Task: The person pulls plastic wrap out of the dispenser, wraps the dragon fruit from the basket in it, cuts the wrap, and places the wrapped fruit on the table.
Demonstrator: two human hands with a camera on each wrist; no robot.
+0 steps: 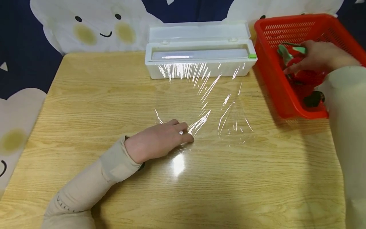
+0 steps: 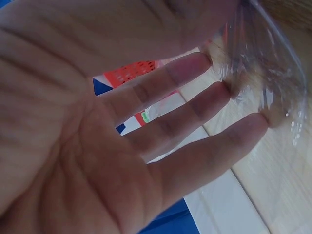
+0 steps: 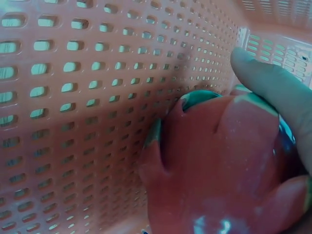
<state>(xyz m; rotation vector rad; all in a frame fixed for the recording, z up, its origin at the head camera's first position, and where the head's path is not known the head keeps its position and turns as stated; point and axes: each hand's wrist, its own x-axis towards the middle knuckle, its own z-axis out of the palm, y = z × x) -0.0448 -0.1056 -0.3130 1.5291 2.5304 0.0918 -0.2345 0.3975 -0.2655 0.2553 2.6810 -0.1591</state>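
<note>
A clear sheet of cling film [image 1: 210,111] runs out of its white box and lies creased over the wooden table. My left hand [image 1: 160,140] pinches the film's near left part, creases gathering at its fingertips. In the left wrist view three fingers stretch against the film [image 2: 287,97], and the thumb lies above them, its tip cut off by the frame. Inside the red basket my right hand [image 1: 321,57] grips a dragon fruit [image 3: 209,165], a red fruit with green-tipped scales. The thumb lies along its scaly side; the other fingers are mostly hidden.
The white cling film box [image 1: 203,68] stands open at the table's back, its lid tipped up, a green piece [image 1: 252,56] on its right end. The red perforated basket [image 1: 281,92] stands to its right. A dark green item [image 1: 313,99] lies in the basket's near end.
</note>
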